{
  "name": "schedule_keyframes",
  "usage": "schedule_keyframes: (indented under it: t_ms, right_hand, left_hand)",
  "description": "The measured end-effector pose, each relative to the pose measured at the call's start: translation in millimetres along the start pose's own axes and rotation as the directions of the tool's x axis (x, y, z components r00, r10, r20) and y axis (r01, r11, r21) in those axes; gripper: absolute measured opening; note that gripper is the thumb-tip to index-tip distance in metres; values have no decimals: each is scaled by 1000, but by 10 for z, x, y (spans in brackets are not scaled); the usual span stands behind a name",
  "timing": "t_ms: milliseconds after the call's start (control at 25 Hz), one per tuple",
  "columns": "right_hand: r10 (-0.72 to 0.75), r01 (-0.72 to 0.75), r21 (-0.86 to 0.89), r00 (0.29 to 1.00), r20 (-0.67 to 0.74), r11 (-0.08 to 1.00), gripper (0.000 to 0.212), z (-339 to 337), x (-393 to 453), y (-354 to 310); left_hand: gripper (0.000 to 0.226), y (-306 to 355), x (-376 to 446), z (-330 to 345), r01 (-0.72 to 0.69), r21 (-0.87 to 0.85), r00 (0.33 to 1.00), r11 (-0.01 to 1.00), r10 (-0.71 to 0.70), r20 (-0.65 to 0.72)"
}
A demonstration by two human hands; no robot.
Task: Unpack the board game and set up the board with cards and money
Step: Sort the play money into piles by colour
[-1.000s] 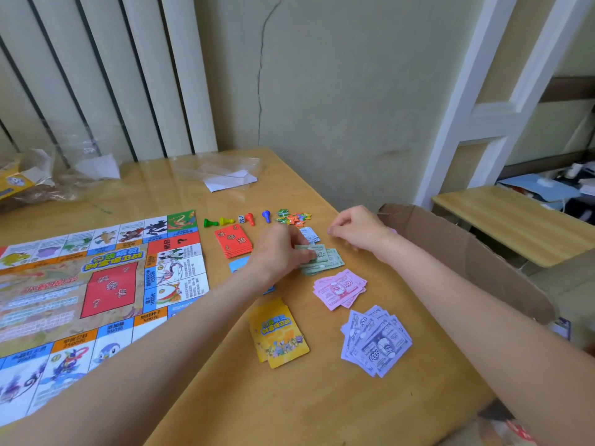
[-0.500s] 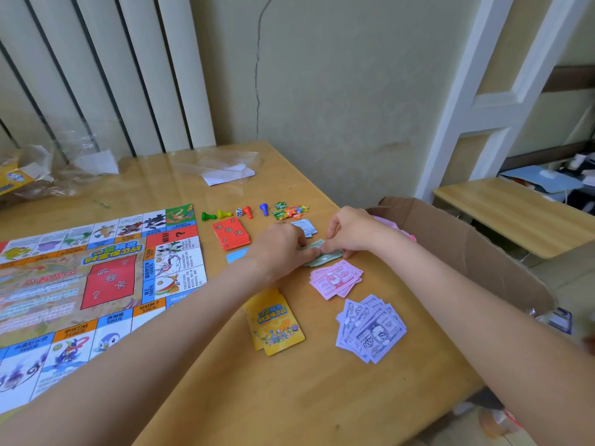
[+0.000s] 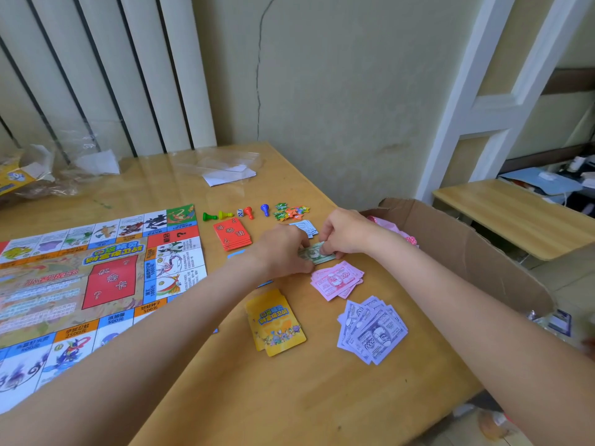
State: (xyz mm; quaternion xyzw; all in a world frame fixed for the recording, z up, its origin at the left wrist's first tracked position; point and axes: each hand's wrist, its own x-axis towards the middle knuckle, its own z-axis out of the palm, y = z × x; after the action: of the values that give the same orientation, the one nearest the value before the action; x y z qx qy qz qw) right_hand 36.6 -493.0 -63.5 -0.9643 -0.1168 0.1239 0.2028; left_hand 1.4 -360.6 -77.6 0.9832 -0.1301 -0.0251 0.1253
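The game board (image 3: 96, 278) lies flat on the left of the wooden table (image 3: 289, 397). My left hand (image 3: 280, 252) and my right hand (image 3: 346, 231) both pinch a small stack of green money notes (image 3: 317, 254) lying on the table between them. Below it lie a pink money pile (image 3: 336, 280) and a purple money pile (image 3: 372, 329). A yellow card deck (image 3: 277, 323) lies near my left forearm. Red cards (image 3: 232, 234) sit beside the board. A pale blue note stack (image 3: 306, 227) lies behind my hands.
Coloured pawns (image 3: 248, 212), a die (image 3: 240, 213) and star tokens (image 3: 291, 212) line up behind the cards. Clear plastic wrap and white paper (image 3: 228, 175) lie at the back. An open cardboard box (image 3: 467, 252) stands off the table's right edge. A second table (image 3: 515, 217) is beyond.
My right hand has come down onto the green notes and joined my left hand there; the spread green notes are now gathered into a tighter stack between both hands.
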Motion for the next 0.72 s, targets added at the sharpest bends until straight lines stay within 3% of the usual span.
schedule_keyframes:
  t_ms: [80, 240, 360, 480, 600, 720]
  right_hand:
    - [2, -2, 14, 1000, -6, 1000, 14, -42, 17, -5]
    - [-76, 74, -21, 987, -140, 997, 21, -215, 174, -44]
    - [-171, 174, -155, 985, 30, 973, 44, -185, 331, -130]
    - [-188, 224, -265, 970, 154, 938, 61, -144, 455, -199]
    - [-191, 255, -305, 955, 225, 918, 59, -169, 505, -250]
    - [-236, 296, -367, 951, 201, 882, 43, -141, 539, -258]
  left_hand:
    - [48, -39, -13, -93, 11, -47, 1000, 999, -11, 4]
    - [41, -290, 60, -301, 118, -122, 978, 986, -137, -156]
    - [47, -367, 195, -305, 200, -7, 980, 980, -200, -2]
    - [40, -334, 369, -261, 222, 2, 964, 975, -219, 151]
    - [35, -351, 459, -247, 192, 13, 966, 981, -192, 175]
    - [25, -371, 470, -234, 126, 44, 981, 991, -131, 141]
